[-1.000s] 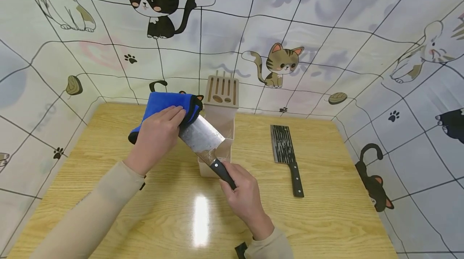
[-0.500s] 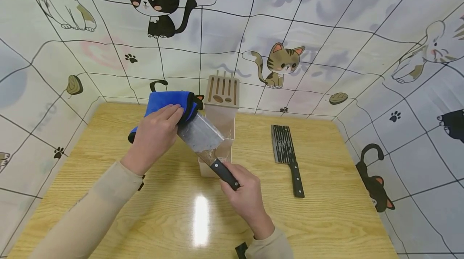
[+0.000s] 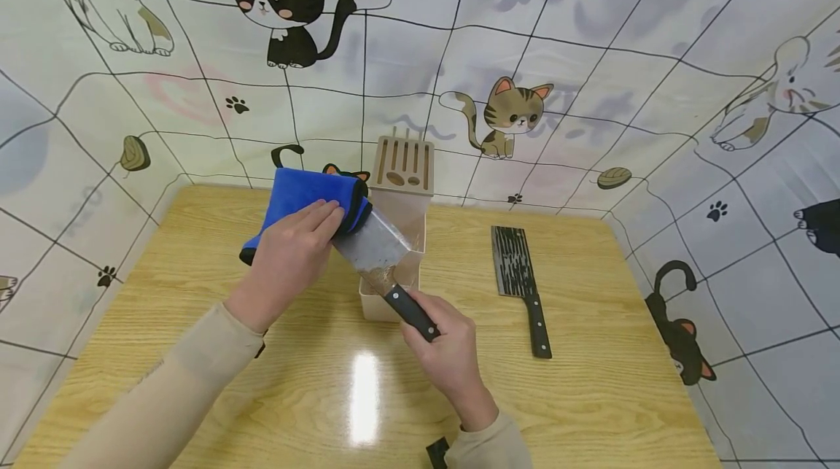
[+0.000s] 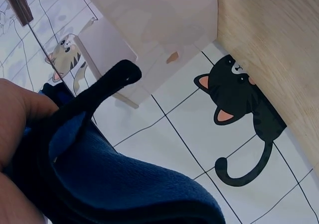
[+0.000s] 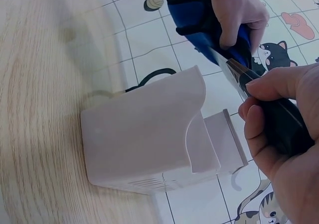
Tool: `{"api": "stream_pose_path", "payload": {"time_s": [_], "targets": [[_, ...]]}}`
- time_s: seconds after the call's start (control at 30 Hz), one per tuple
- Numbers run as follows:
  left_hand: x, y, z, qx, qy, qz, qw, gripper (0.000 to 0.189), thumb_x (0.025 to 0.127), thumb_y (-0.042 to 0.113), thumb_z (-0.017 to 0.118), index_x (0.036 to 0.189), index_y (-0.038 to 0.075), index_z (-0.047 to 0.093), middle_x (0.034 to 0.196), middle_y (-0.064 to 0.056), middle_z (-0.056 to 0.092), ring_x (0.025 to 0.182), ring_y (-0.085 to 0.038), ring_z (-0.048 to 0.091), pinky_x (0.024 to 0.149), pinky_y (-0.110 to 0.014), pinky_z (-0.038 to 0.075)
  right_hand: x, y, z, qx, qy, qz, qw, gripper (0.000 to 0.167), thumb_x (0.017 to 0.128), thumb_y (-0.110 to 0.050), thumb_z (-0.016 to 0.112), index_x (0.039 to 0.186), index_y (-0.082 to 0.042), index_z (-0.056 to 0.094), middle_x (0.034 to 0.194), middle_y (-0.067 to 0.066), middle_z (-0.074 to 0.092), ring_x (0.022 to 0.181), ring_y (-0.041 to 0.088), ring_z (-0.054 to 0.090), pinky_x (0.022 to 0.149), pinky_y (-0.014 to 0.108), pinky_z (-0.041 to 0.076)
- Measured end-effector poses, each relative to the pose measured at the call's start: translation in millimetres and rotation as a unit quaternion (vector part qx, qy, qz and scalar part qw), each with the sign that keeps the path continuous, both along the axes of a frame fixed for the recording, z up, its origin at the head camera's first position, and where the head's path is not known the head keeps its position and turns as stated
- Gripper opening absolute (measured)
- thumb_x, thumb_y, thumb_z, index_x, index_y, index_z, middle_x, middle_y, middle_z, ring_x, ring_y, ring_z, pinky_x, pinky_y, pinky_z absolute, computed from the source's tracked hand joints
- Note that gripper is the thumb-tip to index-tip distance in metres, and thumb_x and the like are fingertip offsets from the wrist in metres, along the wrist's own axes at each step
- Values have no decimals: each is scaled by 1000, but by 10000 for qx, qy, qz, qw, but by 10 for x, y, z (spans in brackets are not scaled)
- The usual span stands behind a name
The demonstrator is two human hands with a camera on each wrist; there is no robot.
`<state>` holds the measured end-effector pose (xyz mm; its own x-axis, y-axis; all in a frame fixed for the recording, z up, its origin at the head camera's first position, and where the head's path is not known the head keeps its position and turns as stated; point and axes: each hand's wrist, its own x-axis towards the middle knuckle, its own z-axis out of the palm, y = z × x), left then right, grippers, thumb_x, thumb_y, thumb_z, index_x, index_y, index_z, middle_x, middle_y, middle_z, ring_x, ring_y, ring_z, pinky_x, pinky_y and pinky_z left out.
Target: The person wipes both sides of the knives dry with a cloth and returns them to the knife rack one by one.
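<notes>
My right hand grips the black handle of a cleaver, its broad blade pointing up and to the left above the table. With my left hand I pinch a folded blue cloth with black edging over the far part of that blade. In the right wrist view, the left thumb presses one side of the cloth and the fingers lie on the other. The blade's far end is hidden under the cloth. A second cleaver, with a dark streaked blade, lies on the table to the right.
A pale knife holder with a slotted tan top stands just behind the held cleaver, near the back wall. The wooden table meets cat-patterned wall sheets at the back and sides.
Over the last half second my left hand and the cloth have slid right along the blade toward the handle, covering more of it. My right hand has barely shifted.
</notes>
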<state>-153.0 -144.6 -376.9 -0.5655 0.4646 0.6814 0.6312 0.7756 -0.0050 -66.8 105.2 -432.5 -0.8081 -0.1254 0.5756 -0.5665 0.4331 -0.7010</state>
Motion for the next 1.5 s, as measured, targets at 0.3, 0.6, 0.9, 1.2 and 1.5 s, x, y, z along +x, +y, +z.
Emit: {"api": "stream_pose_path", "payload": {"time_s": [0.3, 0.6, 0.9, 1.2, 1.5], "targets": [[97, 103, -47, -74, 5, -102, 9999, 37, 79, -9, 79, 115, -7, 74, 116, -21, 75, 105, -38, 74, 90, -48, 61, -15, 2, -15, -80, -35, -47, 10000, 39, 81, 6, 76, 119, -2, 75, 105, 12, 77, 86, 21, 74, 68, 27, 61], [229, 257, -68, -30, -140, -283, 9995, 37, 79, -7, 82, 115, -6, 74, 116, -19, 75, 105, -36, 74, 91, -45, 61, -18, 9, -24, -104, -149, -66, 9998, 38, 81, 6, 76, 119, -2, 75, 105, 13, 77, 85, 20, 73, 67, 26, 60], [343, 358, -113, 267, -319, -476, 9980, 39, 76, -5, 85, 113, -4, 74, 115, -18, 76, 106, -34, 74, 91, -45, 61, -21, 9, -34, -117, -308, -177, 9993, 38, 82, 4, 76, 119, -2, 76, 105, 14, 77, 86, 24, 74, 67, 30, 61], [441, 426, -98, 282, -452, -601, 9968, 39, 79, 0, 86, 116, -3, 74, 118, -18, 75, 108, -34, 74, 91, -44, 61, -43, 1, -16, -92, -199, -188, 9996, 36, 81, 5, 76, 117, 0, 76, 104, 15, 77, 86, 25, 75, 67, 33, 62], [519, 488, -144, 313, -473, -686, 9960, 38, 82, 1, 83, 118, -2, 74, 120, -17, 75, 110, -33, 73, 93, -43, 60, -45, -9, -5, -125, -217, -213, 9995, 37, 80, 6, 75, 117, 4, 75, 105, 17, 77, 88, 28, 76, 68, 35, 63]]}}
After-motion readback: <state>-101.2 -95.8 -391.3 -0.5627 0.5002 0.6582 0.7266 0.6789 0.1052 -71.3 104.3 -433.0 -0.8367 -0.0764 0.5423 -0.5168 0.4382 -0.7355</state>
